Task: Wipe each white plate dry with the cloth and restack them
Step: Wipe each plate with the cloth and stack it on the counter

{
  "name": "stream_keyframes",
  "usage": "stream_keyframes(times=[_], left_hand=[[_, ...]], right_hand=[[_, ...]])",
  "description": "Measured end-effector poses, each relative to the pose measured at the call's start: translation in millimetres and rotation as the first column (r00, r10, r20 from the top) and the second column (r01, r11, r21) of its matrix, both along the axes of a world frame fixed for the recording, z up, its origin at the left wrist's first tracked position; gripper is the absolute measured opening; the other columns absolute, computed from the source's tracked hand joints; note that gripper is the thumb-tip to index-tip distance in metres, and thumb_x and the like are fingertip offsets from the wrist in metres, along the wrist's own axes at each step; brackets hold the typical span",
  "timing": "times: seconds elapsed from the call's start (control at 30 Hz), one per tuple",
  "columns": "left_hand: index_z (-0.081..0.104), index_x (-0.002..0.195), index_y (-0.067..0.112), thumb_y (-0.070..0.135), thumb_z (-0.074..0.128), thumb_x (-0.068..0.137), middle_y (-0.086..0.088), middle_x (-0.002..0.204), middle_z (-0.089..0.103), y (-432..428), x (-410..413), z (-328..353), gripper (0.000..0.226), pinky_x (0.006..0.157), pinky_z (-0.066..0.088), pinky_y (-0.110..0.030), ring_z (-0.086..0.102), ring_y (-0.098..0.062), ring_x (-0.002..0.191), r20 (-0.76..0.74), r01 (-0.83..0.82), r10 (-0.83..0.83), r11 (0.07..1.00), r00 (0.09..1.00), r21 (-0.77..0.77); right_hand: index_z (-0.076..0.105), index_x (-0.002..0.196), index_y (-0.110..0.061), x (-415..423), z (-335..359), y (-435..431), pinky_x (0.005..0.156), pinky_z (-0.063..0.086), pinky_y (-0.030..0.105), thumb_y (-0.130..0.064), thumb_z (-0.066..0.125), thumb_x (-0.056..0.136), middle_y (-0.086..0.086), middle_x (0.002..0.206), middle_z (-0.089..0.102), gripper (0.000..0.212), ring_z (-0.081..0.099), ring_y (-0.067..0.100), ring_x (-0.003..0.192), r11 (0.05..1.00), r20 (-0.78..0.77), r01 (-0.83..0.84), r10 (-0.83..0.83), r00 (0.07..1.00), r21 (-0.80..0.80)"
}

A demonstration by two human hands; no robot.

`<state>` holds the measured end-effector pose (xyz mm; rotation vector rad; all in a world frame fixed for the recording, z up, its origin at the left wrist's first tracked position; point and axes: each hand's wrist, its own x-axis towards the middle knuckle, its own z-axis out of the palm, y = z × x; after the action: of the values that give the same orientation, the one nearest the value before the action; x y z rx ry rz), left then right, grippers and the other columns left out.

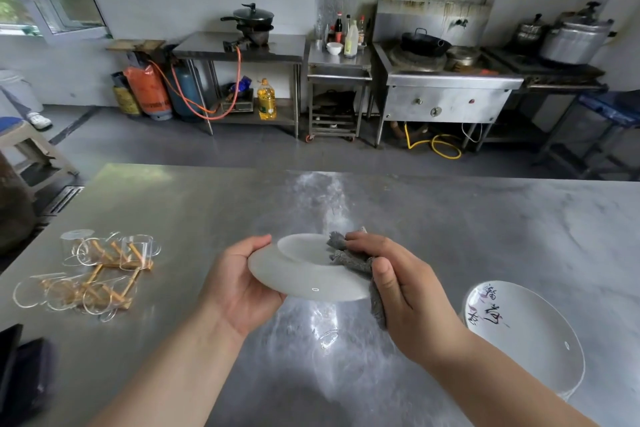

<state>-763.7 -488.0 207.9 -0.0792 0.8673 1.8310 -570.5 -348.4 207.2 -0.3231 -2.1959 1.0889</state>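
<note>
A white plate (298, 276) is held upside down above the steel table (485, 225), its foot ring facing up. My left hand (239, 284) grips its left rim, thumb on top. My right hand (398, 288) grips a grey cloth (349, 258) and presses it against the plate's underside at the right. Part of the cloth hangs below my right palm. Another white plate (530, 333) with painted characters lies on the table at the lower right, with at least one more rim showing beneath it.
Several clear glass cups on a wooden rack (93, 274) lie at the table's left. A dark object (20, 378) sits at the lower left corner. Beyond the table stand a stove (446, 80), gas cylinders (149, 94) and a stool (27, 146).
</note>
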Motion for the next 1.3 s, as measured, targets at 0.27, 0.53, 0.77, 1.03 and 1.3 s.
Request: stream_keyframes(times=[0.27, 0.53, 0.77, 1.03, 1.3], left_hand=[[0.062, 0.143, 0.001, 0.034, 0.038, 0.107, -0.023, 0.147, 0.061, 5.6, 34.6, 11.1, 0.055, 0.108, 0.052, -0.047, 0.063, -0.034, 0.133, -0.101, 0.249, -0.237, 0.959, 0.966, 0.137], [0.063, 0.142, 0.000, 0.037, 0.039, 0.107, -0.026, 0.147, 0.060, 2.5, 33.4, 22.4, 0.057, 0.109, 0.053, -0.052, 0.059, -0.039, 0.136, -0.224, 0.114, -0.077, 0.981, 0.972, 0.157], [0.054, 0.152, 0.007, 0.034, 0.039, 0.109, -0.022, 0.153, 0.056, 14.8, 52.7, 22.2, 0.053, 0.122, 0.037, -0.048, 0.055, -0.034, 0.142, -0.223, 0.165, -0.129, 0.975, 0.966, 0.150], [0.050, 0.152, -0.001, 0.033, 0.037, 0.110, -0.025, 0.149, 0.058, 10.1, 31.1, 27.8, 0.056, 0.112, 0.050, -0.052, 0.056, -0.039, 0.139, -0.309, 0.185, -0.115, 0.960, 0.944, 0.209], [0.068, 0.137, 0.007, 0.021, 0.040, 0.111, -0.016, 0.135, 0.069, 0.5, 38.4, 20.8, 0.041, 0.109, 0.052, -0.042, 0.064, -0.030, 0.131, -0.373, 0.302, -0.191, 0.915, 0.908, 0.267]], right_hand=[[0.034, 0.162, -0.022, -14.0, 22.6, -15.8, 0.130, 0.012, 0.030, -0.062, 0.023, 0.105, -0.009, 0.173, 0.019, 0.071, 0.007, 0.006, 0.160, 0.935, 0.373, -0.154, 0.025, 0.928, 0.319], [0.004, 0.165, -0.009, -6.4, 27.0, -6.5, 0.130, 0.009, 0.048, -0.077, 0.002, 0.095, 0.005, 0.173, -0.017, 0.097, -0.020, 0.023, 0.159, 0.861, 0.482, -0.171, -0.096, 0.871, 0.479], [0.019, 0.163, -0.001, -17.1, 30.3, -15.0, 0.127, 0.019, 0.058, -0.067, 0.018, 0.102, 0.016, 0.173, 0.005, 0.090, 0.001, 0.033, 0.161, 0.811, 0.305, -0.262, 0.110, 0.946, 0.523], [0.011, 0.163, -0.003, -9.6, 21.8, -1.9, 0.128, 0.014, 0.056, -0.073, 0.010, 0.100, 0.012, 0.174, -0.006, 0.094, -0.011, 0.032, 0.161, 0.892, 0.344, -0.117, -0.045, 0.938, 0.437], [0.064, 0.139, -0.016, -48.5, 68.8, 11.8, 0.109, 0.044, 0.044, -0.043, 0.029, 0.111, -0.002, 0.144, 0.061, 0.053, 0.055, 0.020, 0.133, 0.857, 0.203, -0.085, -0.024, 0.979, 0.509]])
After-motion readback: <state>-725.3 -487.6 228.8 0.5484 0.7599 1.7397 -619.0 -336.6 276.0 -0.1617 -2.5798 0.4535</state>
